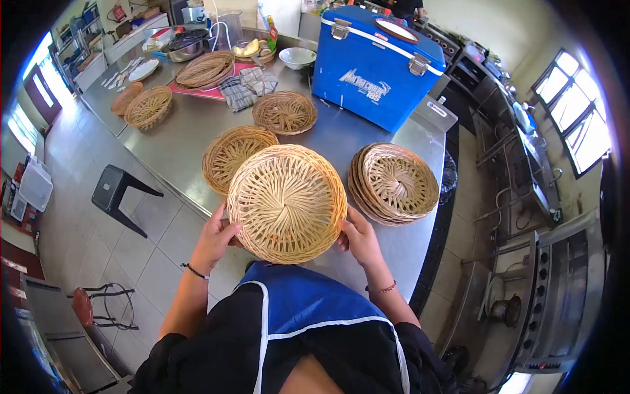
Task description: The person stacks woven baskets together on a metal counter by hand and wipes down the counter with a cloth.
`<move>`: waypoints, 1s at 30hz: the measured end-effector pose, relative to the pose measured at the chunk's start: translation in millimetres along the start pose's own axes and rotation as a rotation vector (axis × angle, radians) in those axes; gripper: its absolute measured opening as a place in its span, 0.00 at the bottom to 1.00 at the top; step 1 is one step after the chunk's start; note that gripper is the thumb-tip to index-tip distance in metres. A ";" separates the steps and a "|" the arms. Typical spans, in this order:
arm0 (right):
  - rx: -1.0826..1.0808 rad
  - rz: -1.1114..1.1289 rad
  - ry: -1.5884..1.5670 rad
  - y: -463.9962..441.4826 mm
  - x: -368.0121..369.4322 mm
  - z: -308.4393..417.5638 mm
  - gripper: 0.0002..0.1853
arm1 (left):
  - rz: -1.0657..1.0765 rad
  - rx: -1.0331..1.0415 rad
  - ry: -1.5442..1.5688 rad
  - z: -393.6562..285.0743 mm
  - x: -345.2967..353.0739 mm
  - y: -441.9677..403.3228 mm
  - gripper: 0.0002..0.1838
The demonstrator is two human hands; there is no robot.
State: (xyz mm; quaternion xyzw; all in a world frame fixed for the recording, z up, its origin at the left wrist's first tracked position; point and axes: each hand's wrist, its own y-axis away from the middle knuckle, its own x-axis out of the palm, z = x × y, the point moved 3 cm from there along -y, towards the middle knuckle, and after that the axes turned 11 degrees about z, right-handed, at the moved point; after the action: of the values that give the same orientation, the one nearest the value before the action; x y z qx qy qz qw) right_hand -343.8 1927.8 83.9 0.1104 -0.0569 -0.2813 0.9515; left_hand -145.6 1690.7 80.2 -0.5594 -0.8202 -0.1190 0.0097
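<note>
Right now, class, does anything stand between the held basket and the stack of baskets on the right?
Nothing visible, apart from the right hand, whose grip is on that side of the held basket. The blue cooler stands farther back, beyond the stack.

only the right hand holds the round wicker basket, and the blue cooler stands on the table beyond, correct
Not only the right hand: the head view shows the left hand holding the round wicker basket too. The blue cooler does stand on the table beyond.
</note>
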 end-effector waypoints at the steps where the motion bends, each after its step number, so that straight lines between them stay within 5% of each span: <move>1: -0.035 -0.022 0.050 3.1 -1.4 5.3 0.26 | 0.005 0.019 0.000 -2.1 2.9 -0.3 0.36; 6: -0.166 -0.198 0.198 17.7 -16.3 29.0 0.20 | 0.022 0.048 0.117 -9.1 5.8 -10.6 0.36; 14: -0.303 -0.558 0.065 53.3 -92.8 64.5 0.19 | -0.539 0.023 0.046 29.9 -80.9 -47.5 0.43; 18: -0.281 -0.719 0.002 68.5 -136.3 70.4 0.16 | -0.532 -0.044 0.018 33.6 -97.0 -50.8 0.45; 30: 0.012 -0.739 0.105 47.1 -168.2 31.2 0.11 | -0.427 -0.164 0.057 37.2 -89.1 -74.8 0.43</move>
State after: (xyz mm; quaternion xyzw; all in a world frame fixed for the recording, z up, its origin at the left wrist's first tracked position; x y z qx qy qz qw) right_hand -464.9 2052.9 117.8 0.1435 0.0340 -0.5995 0.7866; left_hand -176.7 1590.9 17.1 -0.3684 -0.9070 -0.2003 -0.0380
